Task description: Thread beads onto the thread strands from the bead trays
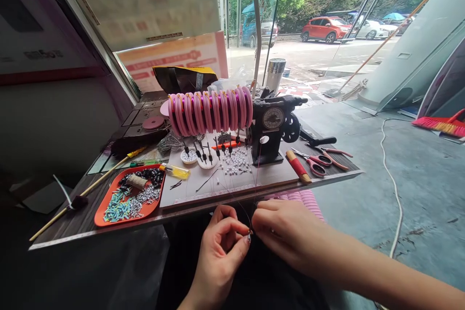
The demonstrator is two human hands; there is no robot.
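Just below the table's front edge, my left hand pinches a thin line between thumb and index finger. A tiny shiny piece shows at the fingertips, too small to name. My right hand is closed close beside it, its fingertips partly hidden, with the line at them. Fine strands run up from the hands towards a row of pink foam spools on a black hand-cranked winder. Several small dark pieces hang on strands under the spools. Loose pearly beads lie on a pale board.
An orange tray holds dark beads, silver bits and blue-green tubes. Nearby are a yellow lighter and a thin stick. To the right lie a red-wrapped wooden piece, scissors and pliers.
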